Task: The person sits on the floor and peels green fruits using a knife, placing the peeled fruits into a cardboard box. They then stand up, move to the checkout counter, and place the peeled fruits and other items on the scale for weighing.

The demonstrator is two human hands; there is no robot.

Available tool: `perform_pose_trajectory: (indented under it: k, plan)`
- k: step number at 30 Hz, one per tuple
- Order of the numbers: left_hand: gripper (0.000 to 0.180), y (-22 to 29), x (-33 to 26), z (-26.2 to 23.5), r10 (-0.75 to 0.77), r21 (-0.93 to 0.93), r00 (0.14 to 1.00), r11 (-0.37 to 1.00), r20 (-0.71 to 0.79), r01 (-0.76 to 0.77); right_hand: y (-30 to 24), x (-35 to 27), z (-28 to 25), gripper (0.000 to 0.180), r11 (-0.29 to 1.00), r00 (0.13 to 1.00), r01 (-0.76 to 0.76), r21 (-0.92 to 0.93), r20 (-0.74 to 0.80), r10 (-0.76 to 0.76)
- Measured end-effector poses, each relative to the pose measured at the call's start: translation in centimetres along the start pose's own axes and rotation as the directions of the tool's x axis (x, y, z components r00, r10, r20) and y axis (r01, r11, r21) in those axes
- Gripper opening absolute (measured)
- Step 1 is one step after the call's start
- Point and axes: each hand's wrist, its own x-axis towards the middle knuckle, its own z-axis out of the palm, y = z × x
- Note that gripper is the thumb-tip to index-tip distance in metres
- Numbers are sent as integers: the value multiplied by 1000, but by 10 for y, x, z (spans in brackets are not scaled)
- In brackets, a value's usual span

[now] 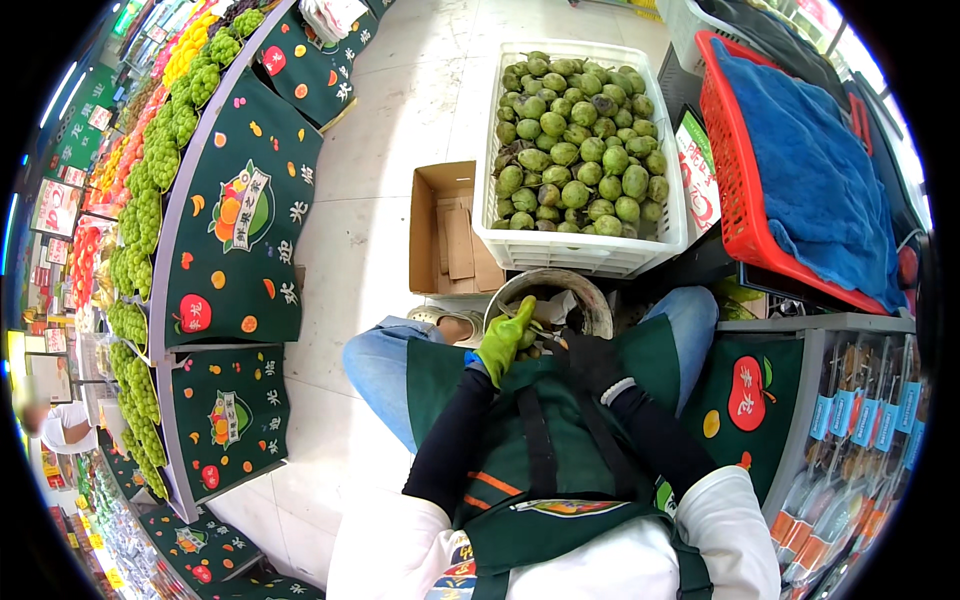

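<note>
Green, round fruit [585,150] is heaped in a white crate [575,252] at upper centre-right of the frame, directly beyond the seated person's lap; the location appears chosen for easy reach. A round bucket [600,308] stands between the crate and the knees, nearest the hands, presumably so that anything dropped falls inside it.

The left hand [500,348], in a yellow-green glove, is at the bucket's near-left rim, partly curled with one digit raised. The right hand [594,362], in a dark glove, is bent inward at the near edge, its fingers largely obscured. Whether either grips anything cannot be determined. Their closeness suggests paired work over the opening. A dark green apron [570,440] covers the lap, likely as protection.

An open cardboard box [424,235] containing loose cardboard sits left of the crate. At right, a red basket [738,170] bears a blue cloth [815,165].
</note>
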Motion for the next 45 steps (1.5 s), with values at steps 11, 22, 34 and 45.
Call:
perform_pose_trajectory:
  k: [11, 22, 34, 45]
  plan:
    - [73, -20, 3, -27, 185, -524, 960, 850, 209, -49, -8, -9, 9, 46, 878, 995, 101, 469, -71, -77]
    - [61, -24, 0, 0, 316, -643, 911, 762, 266, -76, 3, -3, 7, 56, 976, 992, 118, 184, 26, -125]
    - [61, -25, 5, 27, 217, -767, 975, 617, -47, -174, -12, -12, 40, 31, 904, 973, 69, 421, -228, 32]
    - [45, -16, 5, 20, 211, -513, 973, 827, -95, -230, -13, -13, 40, 36, 826, 970, -31, 563, -183, 161]
